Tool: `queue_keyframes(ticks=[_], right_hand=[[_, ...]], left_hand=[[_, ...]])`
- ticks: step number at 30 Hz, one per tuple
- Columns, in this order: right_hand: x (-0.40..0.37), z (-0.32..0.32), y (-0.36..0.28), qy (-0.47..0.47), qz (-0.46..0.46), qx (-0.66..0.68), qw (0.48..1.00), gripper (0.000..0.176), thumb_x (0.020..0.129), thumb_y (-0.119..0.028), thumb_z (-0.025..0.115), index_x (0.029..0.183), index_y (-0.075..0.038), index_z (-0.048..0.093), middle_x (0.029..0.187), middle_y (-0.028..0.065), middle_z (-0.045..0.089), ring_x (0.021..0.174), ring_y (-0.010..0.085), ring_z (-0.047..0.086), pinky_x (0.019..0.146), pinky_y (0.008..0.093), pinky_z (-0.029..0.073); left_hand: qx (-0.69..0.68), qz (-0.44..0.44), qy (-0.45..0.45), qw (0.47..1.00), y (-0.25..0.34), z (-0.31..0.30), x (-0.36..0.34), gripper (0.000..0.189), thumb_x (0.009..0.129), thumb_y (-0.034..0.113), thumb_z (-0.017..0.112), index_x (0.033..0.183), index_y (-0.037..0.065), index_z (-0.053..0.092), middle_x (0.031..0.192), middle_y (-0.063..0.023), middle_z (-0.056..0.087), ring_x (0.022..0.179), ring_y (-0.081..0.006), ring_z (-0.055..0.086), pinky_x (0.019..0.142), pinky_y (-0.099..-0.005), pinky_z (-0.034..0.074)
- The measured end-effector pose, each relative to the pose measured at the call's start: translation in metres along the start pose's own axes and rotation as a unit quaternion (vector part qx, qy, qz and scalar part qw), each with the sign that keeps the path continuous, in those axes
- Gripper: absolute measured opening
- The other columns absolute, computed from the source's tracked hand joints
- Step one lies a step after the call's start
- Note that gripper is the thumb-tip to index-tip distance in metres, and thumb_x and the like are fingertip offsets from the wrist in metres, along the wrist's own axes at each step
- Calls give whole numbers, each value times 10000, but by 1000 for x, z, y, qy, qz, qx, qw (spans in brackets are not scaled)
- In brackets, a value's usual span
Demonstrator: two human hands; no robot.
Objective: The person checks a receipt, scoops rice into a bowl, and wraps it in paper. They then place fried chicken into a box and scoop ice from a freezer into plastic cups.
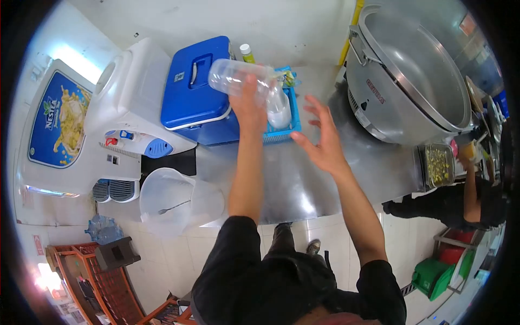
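Observation:
My left hand (249, 105) is wrapped round a clear plastic cup (232, 76), tilted on its side above the blue basket (295, 108). Its outline is slightly blurred, and it overlaps the lid of the blue cooler box (197, 100) in this view. Inside the basket stand more clear plastic cups (279, 111), with a colourful packet (288, 77) at the back. To the right of the basket, my right hand (322, 141) hangs over the steel counter (287, 189), fingers spread and holding nothing.
A large steel cooker (374, 92) stands at the right, with a food tray (437, 165) beside it. At the left are a drink dispenser (122, 108) and a translucent bucket (208, 203) with a long spoon (176, 207). Another person's arm (472, 192) reaches in at far right.

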State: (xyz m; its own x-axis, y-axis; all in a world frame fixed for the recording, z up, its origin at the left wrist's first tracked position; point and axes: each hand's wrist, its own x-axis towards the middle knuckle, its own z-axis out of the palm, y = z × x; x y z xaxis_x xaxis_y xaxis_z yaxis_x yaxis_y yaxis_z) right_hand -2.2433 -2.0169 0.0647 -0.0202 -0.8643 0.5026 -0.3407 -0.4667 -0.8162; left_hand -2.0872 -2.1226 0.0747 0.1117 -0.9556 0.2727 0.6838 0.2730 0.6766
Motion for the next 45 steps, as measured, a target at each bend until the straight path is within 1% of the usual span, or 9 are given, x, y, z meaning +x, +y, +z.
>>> queue_keyframes(ticks=[12, 21, 25, 29, 32, 34, 37, 40, 45], right_hand=[[-38, 14, 12, 150, 144, 273, 939, 855, 738, -75, 847, 1431, -87, 346, 1322, 102, 456, 1191, 259, 535, 994, 374, 455], [44, 57, 31, 199, 20, 237, 951, 833, 739, -137, 875, 1328, -83, 288, 1362, 162, 459, 1290, 332, 493, 1088, 458, 379], [81, 102, 74, 137, 92, -57, 985, 940, 659, -439, 904, 1329, -93, 343, 1311, 199, 519, 1317, 399, 431, 1124, 534, 244], [51, 119, 97, 61, 227, -348, 908, 838, 691, -454, 882, 1301, -69, 457, 1324, 174, 525, 1315, 362, 426, 1099, 533, 282], [0, 84, 88, 189, 109, -85, 972, 756, 776, -401, 837, 1325, -44, 460, 1346, 167, 503, 1311, 331, 439, 1082, 452, 345], [-71, 34, 66, 49, 74, 203, 975, 781, 858, -289, 776, 1454, -23, 347, 1420, 138, 427, 1313, 268, 449, 1052, 391, 392], [-197, -49, 3, 51, 97, 110, 988, 1081, 766, -395, 855, 1546, -40, 197, 1508, 124, 363, 1374, 290, 389, 1107, 433, 368], [-355, -157, 14, 201, 203, 85, 955, 913, 708, -222, 908, 1407, -63, 343, 1340, 80, 418, 1225, 206, 470, 984, 365, 452], [-596, -307, -113, 502, 253, -85, 823, 940, 655, -228, 932, 1372, -93, 340, 1277, 75, 439, 1159, 195, 491, 945, 361, 454]], left_hand=[[-41, -60, 39, 997, 34, -17, -53, 549, 989, 402, 565, 1342, 6, 424, 1345, -202, 534, 1243, -359, 543, 1056, -540, 457], [-88, -7, 106, 990, 54, -49, -117, 647, 983, 459, 571, 1398, 31, 320, 1331, -252, 511, 1253, -440, 524, 1072, -542, 450], [-201, -112, 177, 957, 63, -56, -123, 658, 966, 451, 609, 1390, 36, 325, 1315, -226, 523, 1274, -409, 514, 1081, -514, 441], [-169, -94, 146, 970, 54, -55, -129, 597, 976, 399, 613, 1371, 45, 341, 1339, -219, 519, 1300, -383, 497, 1099, -487, 425], [-139, -74, 124, 980, 28, -51, -152, 590, 954, 310, 668, 1378, 66, 338, 1375, -216, 503, 1310, -341, 493, 1096, -471, 417], [-82, -83, 98, 988, -4, -30, -169, 599, 942, 240, 690, 1387, 73, 326, 1404, -214, 487, 1326, -322, 479, 1092, -465, 416], [-7, -198, -32, 980, -78, 15, -254, 588, 953, 141, 652, 1412, 69, 292, 1448, -204, 464, 1358, -318, 444, 1082, -453, 428], [-16, -382, -139, 914, -150, 87, -386, 578, 970, 99, 602, 1442, 60, 270, 1453, -183, 465, 1336, -317, 469, 1054, -445, 457], [-104, -621, -366, 685, -221, 230, -660, 494, 988, 172, 599, 1405, 43, 368, 1394, -189, 509, 1281, -301, 517, 1041, -445, 463]])
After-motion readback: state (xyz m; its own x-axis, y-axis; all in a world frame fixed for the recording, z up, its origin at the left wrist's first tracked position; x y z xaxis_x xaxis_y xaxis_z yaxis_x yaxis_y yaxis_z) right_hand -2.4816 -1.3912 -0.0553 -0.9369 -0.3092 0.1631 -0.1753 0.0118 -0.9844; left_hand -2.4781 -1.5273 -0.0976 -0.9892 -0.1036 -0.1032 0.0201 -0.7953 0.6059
